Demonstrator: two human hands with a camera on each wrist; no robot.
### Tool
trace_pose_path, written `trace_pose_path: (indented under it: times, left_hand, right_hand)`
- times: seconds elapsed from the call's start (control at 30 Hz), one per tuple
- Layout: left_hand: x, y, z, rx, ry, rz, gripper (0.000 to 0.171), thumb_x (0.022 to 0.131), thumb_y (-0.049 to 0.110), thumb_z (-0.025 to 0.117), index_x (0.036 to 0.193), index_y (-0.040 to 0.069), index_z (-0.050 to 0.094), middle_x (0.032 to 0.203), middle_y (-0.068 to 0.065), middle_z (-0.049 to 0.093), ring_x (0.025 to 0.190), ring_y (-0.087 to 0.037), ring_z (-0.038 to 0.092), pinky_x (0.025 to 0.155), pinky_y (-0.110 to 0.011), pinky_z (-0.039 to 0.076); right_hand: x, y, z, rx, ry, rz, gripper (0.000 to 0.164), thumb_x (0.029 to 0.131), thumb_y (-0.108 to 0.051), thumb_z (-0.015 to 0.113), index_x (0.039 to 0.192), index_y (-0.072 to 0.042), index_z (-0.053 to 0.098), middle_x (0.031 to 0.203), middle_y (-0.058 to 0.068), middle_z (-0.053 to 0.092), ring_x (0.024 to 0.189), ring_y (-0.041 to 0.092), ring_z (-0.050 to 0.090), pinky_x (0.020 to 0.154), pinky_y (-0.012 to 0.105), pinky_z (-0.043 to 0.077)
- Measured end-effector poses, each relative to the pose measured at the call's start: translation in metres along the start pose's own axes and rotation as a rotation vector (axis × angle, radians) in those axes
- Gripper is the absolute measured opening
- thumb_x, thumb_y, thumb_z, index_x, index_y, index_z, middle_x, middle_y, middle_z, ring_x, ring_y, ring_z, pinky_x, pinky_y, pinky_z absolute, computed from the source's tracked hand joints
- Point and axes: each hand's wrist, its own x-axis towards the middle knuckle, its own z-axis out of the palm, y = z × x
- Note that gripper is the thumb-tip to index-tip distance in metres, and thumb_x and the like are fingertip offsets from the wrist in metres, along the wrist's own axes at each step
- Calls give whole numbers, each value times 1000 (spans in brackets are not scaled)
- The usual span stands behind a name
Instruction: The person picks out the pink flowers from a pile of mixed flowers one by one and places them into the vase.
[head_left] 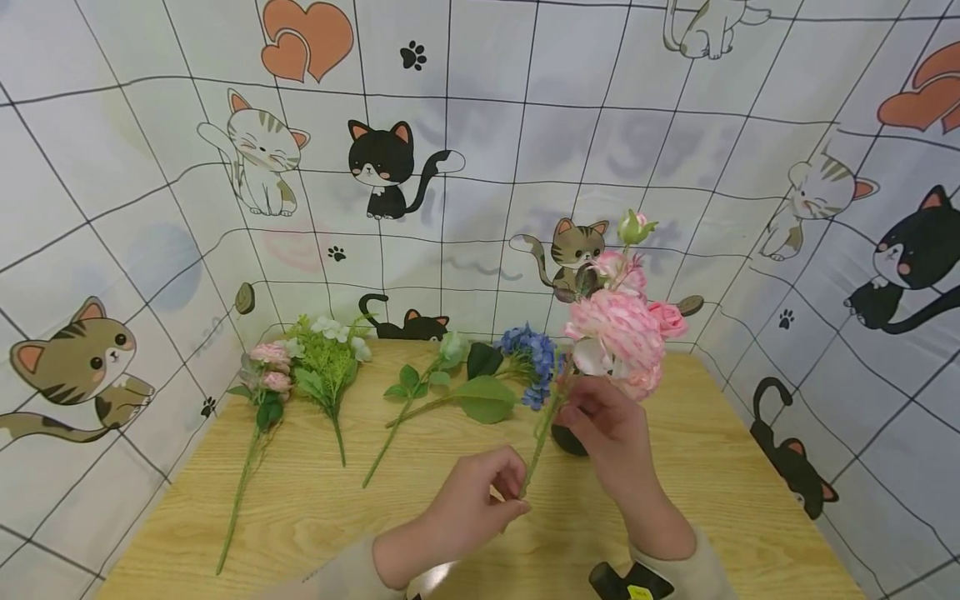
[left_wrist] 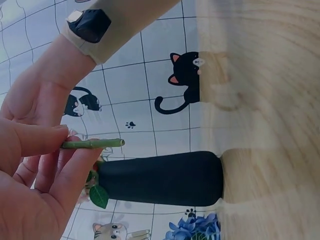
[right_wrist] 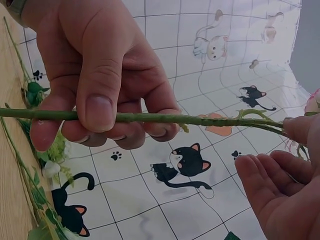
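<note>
My left hand [head_left: 480, 500] pinches the lower end of a green artificial flower stem [head_left: 542, 437] between thumb and fingers. Higher on the same stem, my right hand [head_left: 611, 429] pinches it just under the pink blooms [head_left: 617, 333]. The stem slants up to the right in the head view. In the left wrist view its cut end [left_wrist: 120, 142] sticks out past my left fingertips. A dark vase [left_wrist: 160, 178] stands upright on the table behind the hands, with green leaves [left_wrist: 99, 196] at its mouth. My right hand partly hides this vase in the head view.
Several artificial stems lie on the wooden table [head_left: 300, 517]: a pink rose spray [head_left: 272, 367], a white-flowered green sprig [head_left: 327, 367], a pale rose [head_left: 452, 350] and a blue hydrangea [head_left: 531, 358]. Cat-print cloth [head_left: 480, 167] encloses the back and sides.
</note>
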Motion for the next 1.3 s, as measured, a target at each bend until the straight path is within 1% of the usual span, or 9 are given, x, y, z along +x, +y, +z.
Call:
trace_pose_path:
  times: [0.1,0.23,0.47,0.57,0.7,0.83,0.93,1.13,1.3]
  left_hand:
    - [-1,-1,4,2,2,11,25,83,4,75,90,19,56,80,3,60,76,-3,64,60,-23,56]
    - [-2,-4,7,24,-3,19,26,82,5,76,89,19,55,79,4,60,76,-2,63,61,-22,56]
    - [-1,-5,9,56,-4,42,26,81,8,78,87,20,55,77,7,59,75,-2,62,59,-20,54]
    - [-1,-5,10,64,0,50,28,80,5,78,86,20,55,76,7,59,74,-2,61,58,-20,54]
    - [-1,-5,11,77,5,41,30,79,4,79,86,20,55,76,7,59,73,0,60,57,-19,53]
    - [-1,-6,12,83,4,34,29,79,6,79,87,20,55,77,7,59,74,0,60,57,-19,53]
    - [-1,-7,12,79,3,38,29,79,5,79,87,19,55,77,6,59,74,0,60,58,-19,54]
    - [-1,-9,13,77,6,38,29,79,5,79,87,19,55,77,7,59,74,0,60,60,-19,54]
    - [0,-9,11,75,19,21,26,80,7,78,86,19,56,77,6,60,75,-1,61,64,-20,54]
  right_hand:
    - [0,-2,1,63,-27,-42,25,90,19,51,113,17,56,109,3,68,94,15,69,76,29,58]
    - [0,-5,4,94,-38,-57,27,89,21,50,114,16,58,110,8,71,96,19,70,76,27,57]
    - [-2,-9,6,111,-28,-59,23,87,25,47,104,16,60,102,13,71,89,22,70,73,29,58]
    - [-2,-11,7,123,-15,-48,19,86,25,51,100,16,61,101,15,71,88,22,71,73,32,59]
    - [-4,-15,8,58,9,-18,16,84,22,58,96,13,63,99,11,72,86,20,72,72,33,59]
    - [-6,-16,9,-9,29,-7,17,83,20,61,93,9,66,95,9,73,80,17,71,64,25,57]
    - [-6,-17,9,-48,44,17,9,84,15,63,88,7,65,92,9,74,77,17,71,59,22,53]
    - [-6,-20,9,-144,66,108,5,86,7,67,82,5,65,88,-4,74,76,19,72,58,24,55]
    - [-4,-23,10,-192,89,132,7,85,8,68,79,4,66,78,-3,73,72,19,72,55,28,56]
